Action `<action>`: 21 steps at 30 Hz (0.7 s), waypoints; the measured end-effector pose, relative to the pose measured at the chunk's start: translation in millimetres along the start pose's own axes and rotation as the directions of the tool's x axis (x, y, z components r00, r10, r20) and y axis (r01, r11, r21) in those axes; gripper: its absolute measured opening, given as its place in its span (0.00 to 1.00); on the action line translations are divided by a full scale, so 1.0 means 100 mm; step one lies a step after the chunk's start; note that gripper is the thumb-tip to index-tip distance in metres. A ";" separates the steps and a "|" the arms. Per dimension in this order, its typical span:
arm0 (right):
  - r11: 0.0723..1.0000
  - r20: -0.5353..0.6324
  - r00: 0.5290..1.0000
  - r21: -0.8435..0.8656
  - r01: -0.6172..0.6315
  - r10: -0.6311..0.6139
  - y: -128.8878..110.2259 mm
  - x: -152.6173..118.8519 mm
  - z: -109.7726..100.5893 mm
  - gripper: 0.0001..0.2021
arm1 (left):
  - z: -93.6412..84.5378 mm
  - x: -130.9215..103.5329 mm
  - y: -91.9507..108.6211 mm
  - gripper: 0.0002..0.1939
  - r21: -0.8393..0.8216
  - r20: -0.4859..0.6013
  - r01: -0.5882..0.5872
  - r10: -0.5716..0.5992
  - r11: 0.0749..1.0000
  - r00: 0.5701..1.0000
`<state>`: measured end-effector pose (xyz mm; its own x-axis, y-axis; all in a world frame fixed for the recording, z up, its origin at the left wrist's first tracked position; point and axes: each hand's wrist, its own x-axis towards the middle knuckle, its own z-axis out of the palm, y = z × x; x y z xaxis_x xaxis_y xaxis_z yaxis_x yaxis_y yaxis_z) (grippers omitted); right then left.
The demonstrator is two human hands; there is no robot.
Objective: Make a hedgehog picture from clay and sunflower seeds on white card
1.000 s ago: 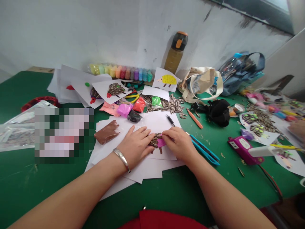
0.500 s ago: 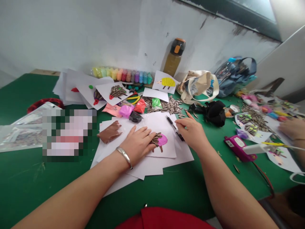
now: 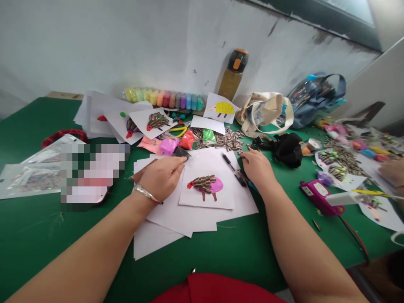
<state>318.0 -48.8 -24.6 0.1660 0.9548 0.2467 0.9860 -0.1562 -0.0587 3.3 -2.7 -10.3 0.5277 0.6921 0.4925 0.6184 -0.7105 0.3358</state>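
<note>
My left hand [image 3: 164, 176] has its fingers closed at the edge of a small black clay packet [image 3: 181, 152], to the left of the paper. Under its palm a brown clay packet [image 3: 144, 171] partly shows. My right hand [image 3: 257, 168] is curled at the near edge of the sunflower seed pile [image 3: 232, 139]; what its fingertips pinch, if anything, is too small to tell. Between the hands lies a white sheet with a hedgehog picture [image 3: 208, 185]: pink clay body, sunflower seed spines, red head, brown legs. A black pen [image 3: 233, 169] lies beside the right hand.
Pink [image 3: 168, 145], red and green clay packets lie ahead, before finished pictures and a row of coloured clay [image 3: 164, 99]. A bottle [image 3: 233, 73], cloth bag [image 3: 265, 113] and magenta device [image 3: 322, 198] stand around. Another person's hand [image 3: 391, 170] is at far right.
My left hand has lifted off the hedgehog picture and moved left to the black clay packet. My right hand has shifted slightly forward toward the seeds. The whole picture is now uncovered.
</note>
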 end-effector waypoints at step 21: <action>1.000 0.058 0.998 -0.009 -0.005 0.005 0.05 0.07 -0.01 0.15 | -0.07 0.01 0.05 0.12 -0.030 -0.150 0.116 -0.119 0.993 0.982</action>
<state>323.7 -43.3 -22.5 0.1697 0.9670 0.1900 0.9853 -0.1628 -0.0513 2.4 -6.4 -2.3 0.3571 0.7446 0.5640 0.6576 -0.6292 0.4143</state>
